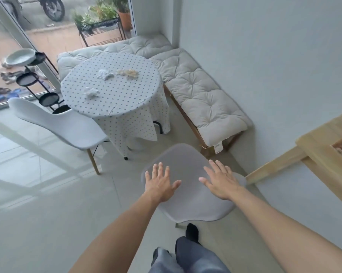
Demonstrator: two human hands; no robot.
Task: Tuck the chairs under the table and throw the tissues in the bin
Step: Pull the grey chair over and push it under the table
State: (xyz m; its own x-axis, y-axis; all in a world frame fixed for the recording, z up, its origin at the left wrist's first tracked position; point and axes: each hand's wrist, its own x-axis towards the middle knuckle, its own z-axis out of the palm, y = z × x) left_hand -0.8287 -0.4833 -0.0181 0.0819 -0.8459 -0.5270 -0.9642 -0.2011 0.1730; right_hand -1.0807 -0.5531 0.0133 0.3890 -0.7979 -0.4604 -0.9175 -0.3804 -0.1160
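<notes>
**A:** Which chair is in hand?

**B:** The grey chair [188, 186], the near one. It stands on the floor well clear of the round table [111, 89], its seat pointing roughly at the table's near edge. Both hands are over its backrest: the left hand [160, 183] spread flat at the left side of the shell, the right hand [220, 182] spread flat at the right side. Fingers are open on both; neither has closed on anything, and I cannot tell whether the palms are already touching the plastic or just above it.

**A:** So the step is the first tuck?

**B:** I'd judge so. Nothing looks done yet. The white chair [64, 125] sits at the table's left edge, turned side-on, with its seat outside the cloth. Three crumpled tissues [105, 74] lie on the tabletop: two toward the far edge, one nearer the left edge. No bin is in view.

**A:** What does the next move need?

**B:** A firm hold on the top rim of the backrest, both sides, then a straight push toward the near edge of the table. The hanging tablecloth [138, 123] drapes low there, so the seat could catch and drag it, tissues and all. The cushioned bench [201, 95] runs along the right, close to the chair's path, and a wooden rail [274, 166] stands just right of the backrest, so the push should angle slightly left.
</notes>
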